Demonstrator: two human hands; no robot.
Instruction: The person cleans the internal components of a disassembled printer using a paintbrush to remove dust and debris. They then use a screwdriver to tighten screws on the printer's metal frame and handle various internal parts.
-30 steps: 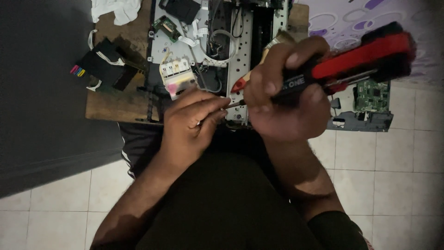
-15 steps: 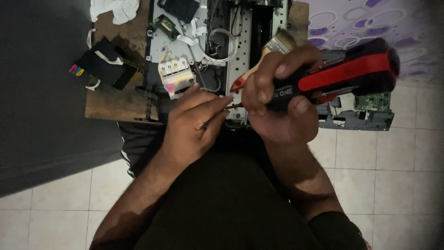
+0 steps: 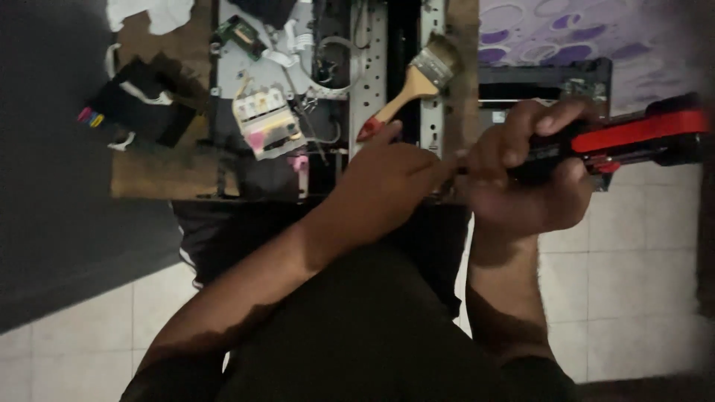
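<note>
The right hand (image 3: pixel 525 186) wraps its fingers tightly around the black grip end of a red-and-black plastic-handled screwdriver (image 3: pixel 633 138), whose handle runs out past the knuckles toward the right edge. Just left of that grip, the left hand (image 3: pixel 387 186) pinches its fingertips together at the screwdriver's tip end, hiding the shaft; the two hands touch there. Beyond the left hand's knuckles lies a wooden-handled paintbrush with a red tip and metal ferrule (image 3: pixel 410 85), resting on an opened grey metal printer chassis (image 3: pixel 365 74). Farther left of the pinch sits a white ink-cartridge block (image 3: pixel 264 123).
</note>
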